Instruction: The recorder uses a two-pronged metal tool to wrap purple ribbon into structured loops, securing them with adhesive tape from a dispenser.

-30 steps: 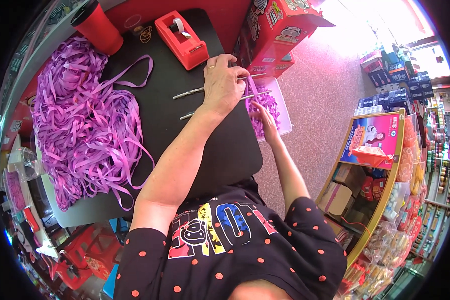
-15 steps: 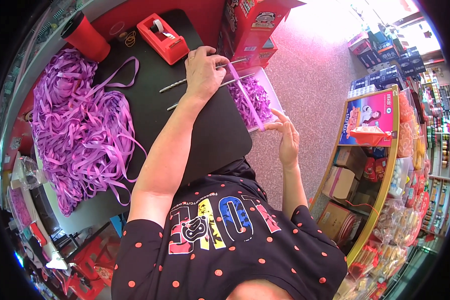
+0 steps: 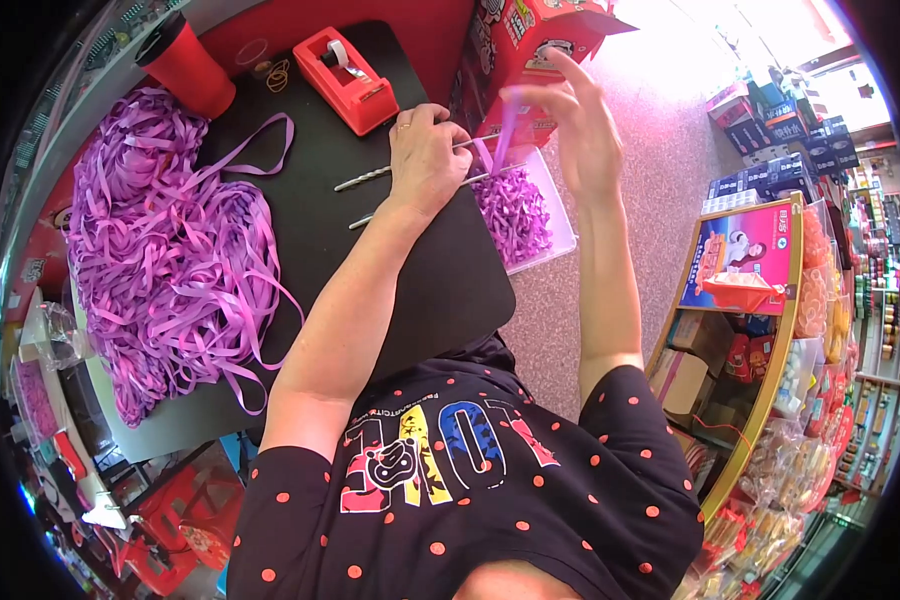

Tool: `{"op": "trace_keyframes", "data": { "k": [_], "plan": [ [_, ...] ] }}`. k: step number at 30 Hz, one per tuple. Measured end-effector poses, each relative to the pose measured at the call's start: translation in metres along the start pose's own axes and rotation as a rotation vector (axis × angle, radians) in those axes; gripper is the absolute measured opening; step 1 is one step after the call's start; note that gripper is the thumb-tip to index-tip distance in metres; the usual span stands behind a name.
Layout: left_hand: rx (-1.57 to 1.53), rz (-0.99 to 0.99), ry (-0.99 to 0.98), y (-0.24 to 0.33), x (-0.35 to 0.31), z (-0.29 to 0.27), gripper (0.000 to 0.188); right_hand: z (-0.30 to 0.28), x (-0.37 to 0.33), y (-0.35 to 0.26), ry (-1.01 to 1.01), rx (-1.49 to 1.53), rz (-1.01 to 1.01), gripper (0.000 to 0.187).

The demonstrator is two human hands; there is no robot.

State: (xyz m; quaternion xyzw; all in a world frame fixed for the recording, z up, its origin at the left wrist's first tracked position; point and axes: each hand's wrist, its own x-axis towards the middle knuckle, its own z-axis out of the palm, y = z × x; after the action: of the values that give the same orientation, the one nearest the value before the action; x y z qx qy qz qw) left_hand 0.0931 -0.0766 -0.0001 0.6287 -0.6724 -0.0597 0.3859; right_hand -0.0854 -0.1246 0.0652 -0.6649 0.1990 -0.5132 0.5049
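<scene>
Currently, head view: L hand (image 3: 428,155) curled tight over 2 rods (image 3: 362,179) at table (image 3: 440,285) edge. R hand (image 3: 590,140) fingers spread, strip (image 3: 508,125) at tips; blurred, can't tell if pinched. Strip btwn rods & R hand, nr tub (image 3: 564,215). Risk: slack → strip slips; hard pull → rods skew.

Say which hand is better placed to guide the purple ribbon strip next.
Probably the right hand: it is raised, with the ribbon strip running up to it, while the left hand holds two metal rods.
</scene>
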Motion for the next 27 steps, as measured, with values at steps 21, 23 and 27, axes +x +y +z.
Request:
{"op": "trace_keyframes", "data": {
  "k": [21,23,27],
  "plan": [
    [-0.035,-0.004,-0.007,0.005,0.002,-0.002,0.013,-0.008,-0.017,0.120,-0.058,0.057,0.613,0.063],
    [-0.041,-0.002,-0.019,0.006,0.002,-0.001,0.013,-0.012,-0.043,0.102,-0.026,-0.137,0.642,0.063],
    [-0.034,-0.014,-0.015,0.004,-0.001,-0.004,0.013,0.003,-0.089,0.081,0.043,-0.227,0.448,0.056]
  ]
}}
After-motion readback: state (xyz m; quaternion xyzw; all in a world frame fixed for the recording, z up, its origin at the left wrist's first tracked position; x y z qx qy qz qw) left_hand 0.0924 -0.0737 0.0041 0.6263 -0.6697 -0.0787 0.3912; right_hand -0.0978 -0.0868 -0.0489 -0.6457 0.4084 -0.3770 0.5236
